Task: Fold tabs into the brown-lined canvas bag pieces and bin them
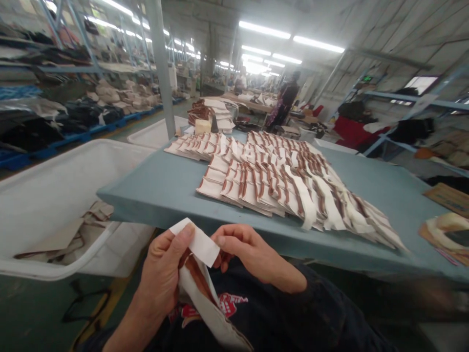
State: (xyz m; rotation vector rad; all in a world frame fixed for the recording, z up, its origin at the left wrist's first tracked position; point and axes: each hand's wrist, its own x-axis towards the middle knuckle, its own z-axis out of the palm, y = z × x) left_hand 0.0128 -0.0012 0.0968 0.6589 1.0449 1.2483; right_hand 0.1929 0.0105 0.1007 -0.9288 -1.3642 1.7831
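So the person's got a strip (200, 247) of white fabric with brown trim held up right over their lap, just below the near edge of the table (164, 190). The left hand (164, 274) is gripping it, thumb on top of the white end and fingers wrapped round the trimmed part, which hangs down toward the dark clothing. The right hand (256, 256) is curled, with its thumb tip pressed to the other end of the white bit, so both hands are on the same strip.

Container-wise, there's a big white bin (54, 195) on the left, touching the table's corner. It's mostly bare inside, with a flat sheet of cardboard (54, 239) lying at the bottom and a few scraps (97, 212) of the same white and brown stuff beside it. A second bin (154, 132) sits further back behind the pole, and its inside barely shows from this angle.

On the table, loads of matching pieces (278, 181) are fanned out in overlapping rows, and a taller stack (210, 115) sits at the far end. Shelves (54, 73) on the left hold dark bundles.
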